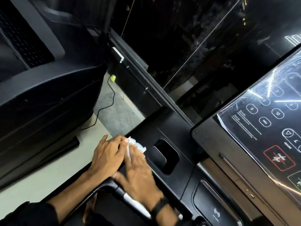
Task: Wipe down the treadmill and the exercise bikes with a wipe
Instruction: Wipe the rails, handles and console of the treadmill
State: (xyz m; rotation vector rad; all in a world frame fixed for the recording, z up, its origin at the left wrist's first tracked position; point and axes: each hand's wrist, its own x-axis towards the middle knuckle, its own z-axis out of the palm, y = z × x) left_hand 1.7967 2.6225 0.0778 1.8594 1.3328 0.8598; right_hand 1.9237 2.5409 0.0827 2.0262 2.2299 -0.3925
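Head view: a person leans over a treadmill console [162, 128], both hands working one white wipe [138, 146] on its black left wing.
Left hand: the left hand [108, 154] lies flat, fingers straight and close together, its fingertips on the near edge of the wipe — pressing, not gripping.
Right hand: the right hand [138, 175], strap [158, 207] on the wrist, is blurred; fingers look extended over the wipe, but whether any curl round it cannot be told.
Wipe: bunched, showing just beyond both sets of fingertips, touching the console surface.
Ahead of the hands: a recessed pocket [166, 156] sits just beyond the right fingertips; farther right is the touch panel [268, 121], filmed with plastic and speckled with glare.
Below the wrists: a curved handrail [104, 185] passes under both forearms.
Step in hand: likely wiping the flat wing beside the pocket.
Doing it well: spread the wipe flatter under the palm for more contact, stroke in overlapping passes toward the pocket's rim, then fold a clean face inward for the recess — dirt probably collects in its corners.
Risk: a bunched wipe may skip the edge seam nearest the left thumb.
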